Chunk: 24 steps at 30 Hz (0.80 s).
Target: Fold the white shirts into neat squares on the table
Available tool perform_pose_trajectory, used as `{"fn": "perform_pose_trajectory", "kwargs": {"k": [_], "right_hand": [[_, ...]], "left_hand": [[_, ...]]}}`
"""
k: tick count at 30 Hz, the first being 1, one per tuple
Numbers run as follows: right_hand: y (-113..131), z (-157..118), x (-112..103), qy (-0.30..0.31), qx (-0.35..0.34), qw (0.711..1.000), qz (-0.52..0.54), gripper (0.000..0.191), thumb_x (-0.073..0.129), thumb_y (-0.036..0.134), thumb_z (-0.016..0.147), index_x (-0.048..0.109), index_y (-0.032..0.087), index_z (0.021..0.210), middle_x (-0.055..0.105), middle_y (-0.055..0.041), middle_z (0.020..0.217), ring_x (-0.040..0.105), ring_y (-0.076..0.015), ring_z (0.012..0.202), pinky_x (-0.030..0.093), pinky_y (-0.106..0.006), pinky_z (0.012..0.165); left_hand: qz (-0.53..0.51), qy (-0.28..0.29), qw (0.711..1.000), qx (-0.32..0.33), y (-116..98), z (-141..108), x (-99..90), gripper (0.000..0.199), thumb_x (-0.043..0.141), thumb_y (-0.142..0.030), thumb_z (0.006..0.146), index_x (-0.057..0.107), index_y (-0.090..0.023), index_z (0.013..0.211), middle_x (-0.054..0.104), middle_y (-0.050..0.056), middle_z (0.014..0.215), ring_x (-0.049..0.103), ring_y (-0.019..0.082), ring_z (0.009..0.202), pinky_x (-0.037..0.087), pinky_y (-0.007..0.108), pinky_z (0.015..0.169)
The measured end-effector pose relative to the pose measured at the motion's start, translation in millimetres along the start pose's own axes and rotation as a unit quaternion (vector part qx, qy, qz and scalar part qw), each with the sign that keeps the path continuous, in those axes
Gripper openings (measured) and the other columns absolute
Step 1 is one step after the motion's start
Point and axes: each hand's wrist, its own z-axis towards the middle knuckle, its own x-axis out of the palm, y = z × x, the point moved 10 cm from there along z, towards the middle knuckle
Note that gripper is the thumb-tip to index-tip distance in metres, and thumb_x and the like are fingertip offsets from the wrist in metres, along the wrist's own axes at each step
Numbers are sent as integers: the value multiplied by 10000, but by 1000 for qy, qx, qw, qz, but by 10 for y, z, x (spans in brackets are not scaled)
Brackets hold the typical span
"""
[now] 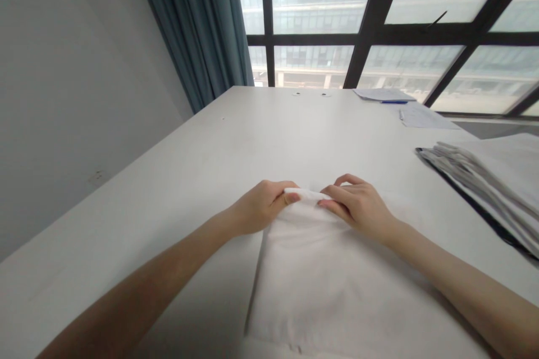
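A white cloth point(320, 280) lies folded on the white table in front of me, its far edge lifted a little. My left hand point(269, 205) pinches that far edge at its left corner, thumb on the near side. Close by on the right, my right hand point(357, 202) grips the same edge between thumb and fingers. A short stretch of the edge shows between the two hands. Soft creases run across the cloth below them. What kind of cloth article it is, I cannot tell.
At the right edge of the table point(261, 134) lies a stack of folded white cloth point(497, 179) with a dark edge beneath it. Papers point(383, 94) and a blue pen point(393, 102) lie at the far right. Beyond are a blue curtain point(202, 22) and windows; a grey wall stands left.
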Motion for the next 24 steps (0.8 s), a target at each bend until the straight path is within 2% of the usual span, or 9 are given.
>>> {"fn": "perform_pose_trajectory", "kwargs": {"k": [3, 6, 10, 13, 17, 20, 24], "right_hand": [[-12, 12, 28, 27, 12, 999, 14, 364, 392, 433, 994, 638, 177, 915, 669, -36, 642, 632, -186, 709, 471, -295, 723], [58, 29, -1, 17, -9, 1000, 23, 387, 361, 420, 1007, 637, 177, 885, 645, -21, 619, 619, -168, 672, 467, -294, 758], [132, 23, -40, -22, -26, 999, 12, 387, 384, 372, 1009, 637, 179, 789, 585, 7, 538, 565, -139, 571, 460, -272, 760], [109, 19, -5, -17, -16, 1000, 12, 396, 392, 399, 1003, 650, 173, 804, 596, -1, 541, 575, -148, 593, 455, -268, 735], [-92, 8, 156, 75, 39, 996, 23, 493, 336, 512, 990, 649, 176, 811, 618, -40, 587, 620, -193, 714, 433, -272, 684], [-340, -68, 283, 153, 92, 984, 1, 567, 274, 583, 977, 603, 198, 723, 584, -43, 580, 590, -194, 643, 374, -271, 605], [-708, -220, 359, 203, 167, 965, -22, 586, 261, 650, 948, 540, 219, 666, 515, -14, 533, 509, -177, 538, 283, -276, 557]], "left_hand": [[39, -13, 999, 10, -33, -11, 8, 412, 367, -446, 961, 655, -153, 971, 649, 18, 769, 553, 139, 673, 381, 225, 624], [58, -15, 998, 20, -74, -25, 13, 374, 383, -415, 947, 658, -168, 1008, 662, 21, 793, 557, 139, 672, 383, 225, 629], [13, -1, 1000, 2, -17, -14, 27, 342, 449, -415, 932, 682, -179, 1018, 625, -17, 714, 471, 104, 579, 337, 207, 551], [-35, 2, 999, -16, 63, 13, 52, 303, 547, -415, 887, 700, -180, 1003, 608, -35, 702, 428, 89, 567, 306, 197, 519], [-62, -22, 997, -29, 168, 51, 28, 285, 540, -381, 881, 704, -159, 955, 568, -37, 667, 421, 87, 574, 294, 195, 514], [-92, -31, 994, -51, 339, 77, -15, 357, 521, -442, 876, 687, -129, 915, 544, -25, 653, 439, 99, 581, 303, 201, 513], [-117, -54, 989, -71, 601, 106, -165, 446, 530, -544, 842, 657, -117, 860, 545, -12, 663, 478, 116, 597, 342, 213, 534]]}}
